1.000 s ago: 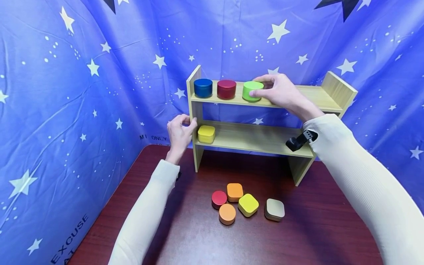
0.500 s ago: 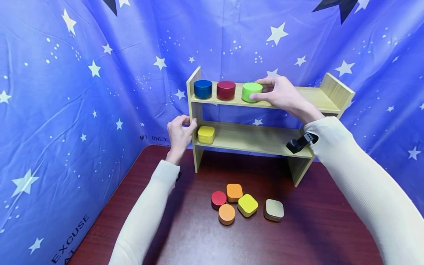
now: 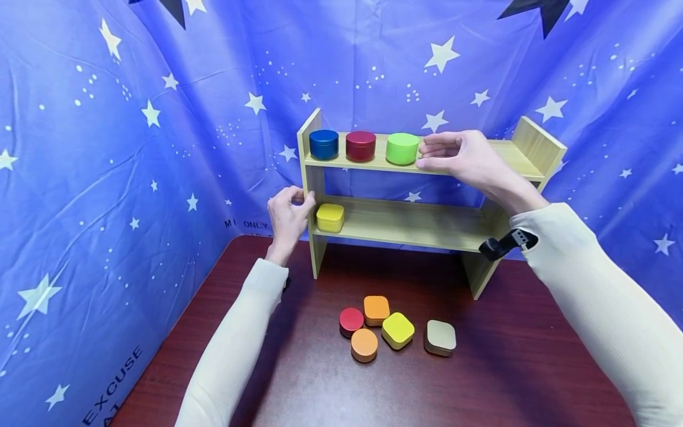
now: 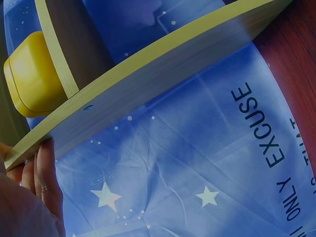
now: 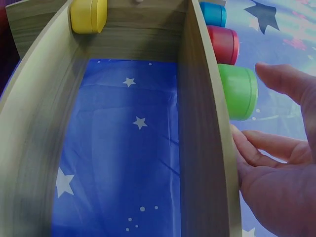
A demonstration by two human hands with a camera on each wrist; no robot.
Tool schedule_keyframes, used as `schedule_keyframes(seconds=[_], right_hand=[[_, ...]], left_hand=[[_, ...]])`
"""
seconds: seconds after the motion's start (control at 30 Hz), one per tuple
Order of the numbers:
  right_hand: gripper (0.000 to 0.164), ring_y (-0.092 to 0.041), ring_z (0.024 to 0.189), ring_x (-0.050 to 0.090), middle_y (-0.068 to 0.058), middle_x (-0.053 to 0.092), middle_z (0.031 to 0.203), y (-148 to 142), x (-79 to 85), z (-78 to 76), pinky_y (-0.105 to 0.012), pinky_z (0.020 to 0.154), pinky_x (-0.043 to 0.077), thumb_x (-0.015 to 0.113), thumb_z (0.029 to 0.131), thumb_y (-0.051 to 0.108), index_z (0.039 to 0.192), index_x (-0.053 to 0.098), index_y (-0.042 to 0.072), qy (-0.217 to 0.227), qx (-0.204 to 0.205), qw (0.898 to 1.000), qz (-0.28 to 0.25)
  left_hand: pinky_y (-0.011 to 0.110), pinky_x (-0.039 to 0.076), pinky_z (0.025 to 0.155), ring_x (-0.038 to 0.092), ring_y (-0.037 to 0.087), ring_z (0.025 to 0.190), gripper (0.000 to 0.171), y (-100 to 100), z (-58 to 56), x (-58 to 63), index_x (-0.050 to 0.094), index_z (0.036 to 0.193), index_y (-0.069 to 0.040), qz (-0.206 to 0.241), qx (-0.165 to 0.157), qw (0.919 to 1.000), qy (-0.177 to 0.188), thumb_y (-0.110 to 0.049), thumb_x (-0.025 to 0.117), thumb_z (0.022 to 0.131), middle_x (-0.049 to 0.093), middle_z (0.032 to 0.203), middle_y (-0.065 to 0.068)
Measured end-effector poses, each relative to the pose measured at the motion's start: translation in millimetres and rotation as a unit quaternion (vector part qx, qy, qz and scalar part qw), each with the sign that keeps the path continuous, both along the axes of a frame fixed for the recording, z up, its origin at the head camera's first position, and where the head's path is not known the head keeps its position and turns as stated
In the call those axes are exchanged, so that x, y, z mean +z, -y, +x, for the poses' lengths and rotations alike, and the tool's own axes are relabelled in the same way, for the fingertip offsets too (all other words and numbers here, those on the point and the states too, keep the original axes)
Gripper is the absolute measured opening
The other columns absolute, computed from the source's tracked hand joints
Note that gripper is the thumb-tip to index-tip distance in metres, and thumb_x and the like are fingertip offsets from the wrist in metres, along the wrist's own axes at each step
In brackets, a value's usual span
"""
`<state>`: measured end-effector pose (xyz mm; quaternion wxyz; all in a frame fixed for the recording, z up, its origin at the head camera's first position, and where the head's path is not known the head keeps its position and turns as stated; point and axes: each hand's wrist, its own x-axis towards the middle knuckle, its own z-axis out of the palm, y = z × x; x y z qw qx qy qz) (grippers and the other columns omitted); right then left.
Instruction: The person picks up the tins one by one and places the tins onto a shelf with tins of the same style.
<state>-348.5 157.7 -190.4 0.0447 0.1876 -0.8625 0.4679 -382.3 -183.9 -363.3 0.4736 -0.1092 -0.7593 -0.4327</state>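
A round green tin [image 3: 402, 149] stands on the top board of the wooden shelf [image 3: 405, 222], right of a red tin [image 3: 360, 146] and a blue tin [image 3: 324, 145]. Just to its right is my right hand [image 3: 475, 160], fingers loosely extended and holding nothing; the right wrist view shows a gap between the green tin [image 5: 238, 92] and the fingers. My left hand [image 3: 288, 216] pinches the shelf's left side panel [image 4: 148, 64], thumb at the front edge, fingers on the outer face. On the lower board near that panel sits a square yellow tin [image 3: 330, 218].
On the dark red table [image 3: 299, 379] lie a small red tin [image 3: 351, 322], a round orange tin [image 3: 364, 346], a square orange tin [image 3: 376, 311], a square yellow tin [image 3: 398, 330] and a beige tin [image 3: 440, 337]. A blue starry curtain [image 3: 213, 118] hangs behind and to the left.
My right hand has let go of the green tin and drawn away to the right. The green tin stays on the top board. My left hand keeps its hold on the side panel.
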Motion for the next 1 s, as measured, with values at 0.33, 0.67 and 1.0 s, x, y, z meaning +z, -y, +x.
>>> schedule_keyframes(seconds=[0.33,0.67,1.0], right_hand=[[0.062,0.013,0.104,0.072,0.023,0.079,0.110,-13.8,-9.6,26.5,-0.008,0.092,0.055,0.081,0.097,0.019,0.152,0.059,0.001,0.003,-0.001,1.000,-0.018],[0.051,0.010,0.105,0.074,0.024,0.079,0.111,-17.4,-33.3,49.0,-0.011,0.093,0.057,0.080,0.098,0.013,0.145,0.066,-0.002,0.005,0.026,1.000,-0.008],[0.047,0.005,0.105,0.074,0.018,0.079,0.114,-8.2,-71.7,51.7,-0.014,0.093,0.059,0.082,0.095,0.007,0.139,0.068,-0.004,0.022,0.082,0.996,-0.010]], left_hand=[[0.056,0.052,0.076,0.071,0.043,0.073,0.026,-1.4,1.5,-1.6,0.076,0.080,0.004,0.004,-0.001,1.0000,-0.007,-0.020,0.078,0.089,0.075,0.077,0.023],[0.049,0.056,0.072,0.073,0.040,0.072,0.023,-1.6,-3.1,2.4,0.078,0.081,0.003,0.007,-0.008,0.9999,-0.002,-0.019,0.077,0.089,0.077,0.078,0.022],[0.040,0.052,0.069,0.071,0.039,0.070,0.024,-0.4,-1.2,2.3,0.078,0.080,0.003,0.010,-0.008,0.9999,-0.002,-0.018,0.077,0.089,0.076,0.076,0.022]])
